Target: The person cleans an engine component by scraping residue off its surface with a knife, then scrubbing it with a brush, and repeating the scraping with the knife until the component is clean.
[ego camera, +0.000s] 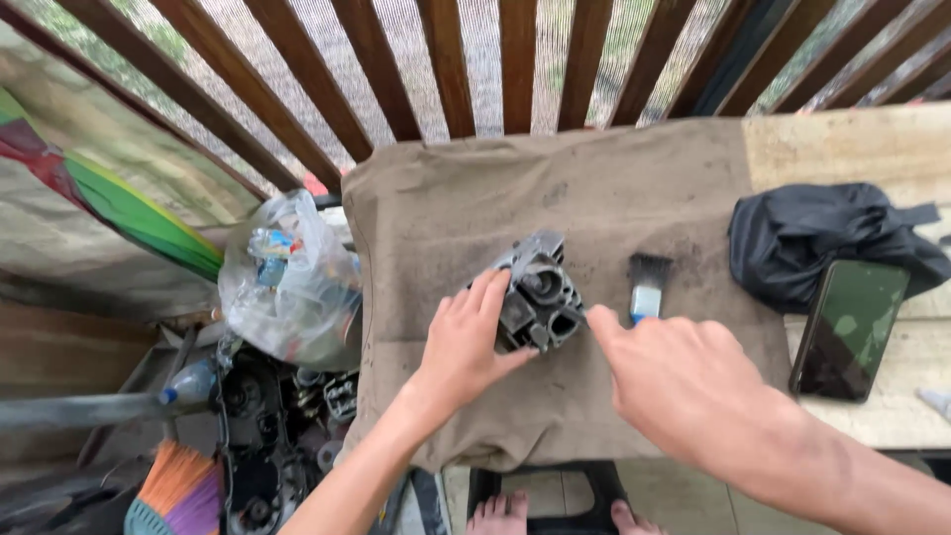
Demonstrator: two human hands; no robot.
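Observation:
A dark grey metal engine part (540, 292) with round ports lies on a stained brown cloth (446, 198). My left hand (466, 342) grips its left side, fingers curled over the top and thumb under the front. My right hand (674, 372) reaches in from the right with the index finger stretched to the part's right edge; it holds nothing that I can see. A small paintbrush (648, 282) with black bristles and a blue handle lies on the cloth just beyond my right hand.
A black cloth bundle (822, 238) and a dark phone (850, 329) rest on the wooden bench (852, 149) at right. A clear plastic bag of bits (287, 282) sits left of the cloth, above engine parts on the floor. Wooden railing slats (515, 64) stand behind. My bare feet (500, 515) show below.

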